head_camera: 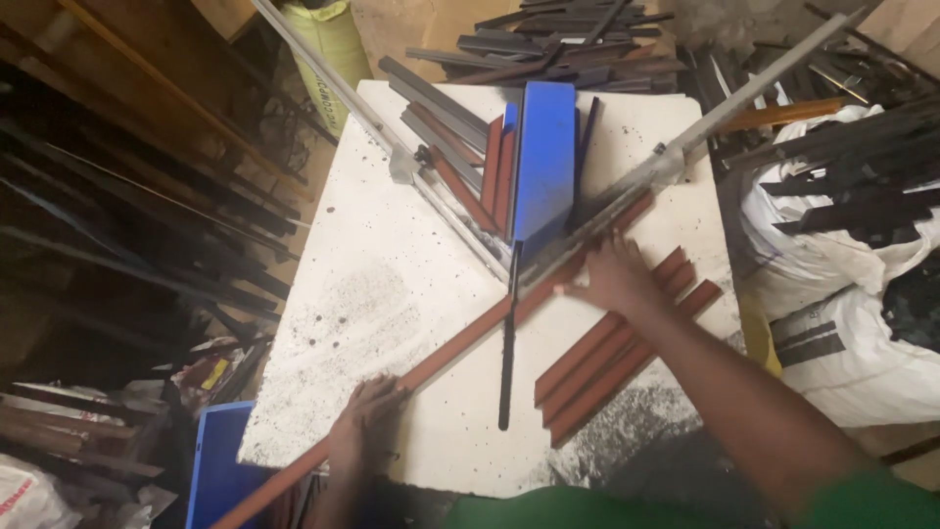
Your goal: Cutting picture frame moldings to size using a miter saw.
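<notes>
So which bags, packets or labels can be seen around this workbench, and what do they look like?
White sacks: right of the white table, bulging, stuffed with dark strips.
Label: on the lower white sack, a pale patch with dark bars.
Yellow-green sack: behind the table's far left corner, upright, tall.
Small packet: left of the table on the floor, crumpled, red and yellow.
No screens or signs.

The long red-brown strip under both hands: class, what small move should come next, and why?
Probably slide the long strip a little further up into the corner of the metal guide. The left hand holds its near end, the right hand presses it beside the guide, and its far end lies along that rail.
</notes>
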